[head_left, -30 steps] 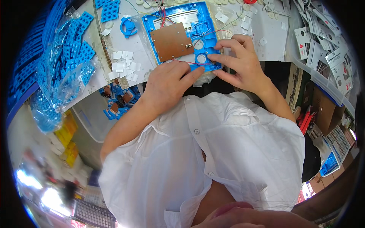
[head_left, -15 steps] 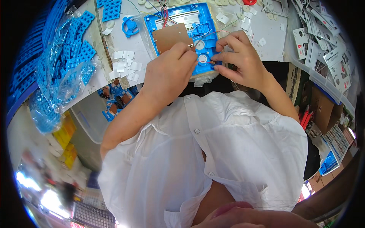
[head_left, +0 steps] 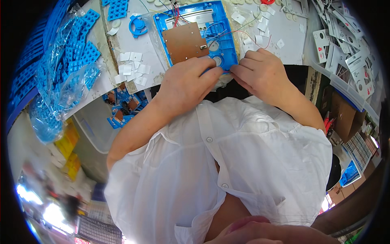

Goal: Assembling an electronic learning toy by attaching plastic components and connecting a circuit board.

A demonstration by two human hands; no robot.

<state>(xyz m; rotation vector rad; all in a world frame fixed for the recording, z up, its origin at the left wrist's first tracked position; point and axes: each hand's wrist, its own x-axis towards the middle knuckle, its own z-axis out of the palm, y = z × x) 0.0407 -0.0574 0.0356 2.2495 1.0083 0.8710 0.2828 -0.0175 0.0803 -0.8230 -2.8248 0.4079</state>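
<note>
A blue plastic housing [head_left: 230, 40] lies on the table in front of me, with wires and a brown circuit board [head_left: 185, 42] in it. My left hand [head_left: 187, 81] rests over the housing's near edge, fingers curled and pressed together by the board's lower right corner. Close to the near right corner is my right hand [head_left: 262, 75], its thumb and fingers pinched together. The two sets of fingertips almost meet; what they hold is too small or hidden to make out. Thin red and green wires [head_left: 239, 31] run off the housing's right side.
Small white square pieces [head_left: 132, 67] lie left of the housing, near a round blue part [head_left: 138, 26]. A bag of blue parts [head_left: 77, 57] fills the left side. A clear bin of white panels [head_left: 345, 44] stands right. Below the table edge is another bin [head_left: 95, 126].
Both hands have come down toward the housing's near edge and closer together. My right fingers, spread before, have closed in. The circuit board's lower corner has come into view.
</note>
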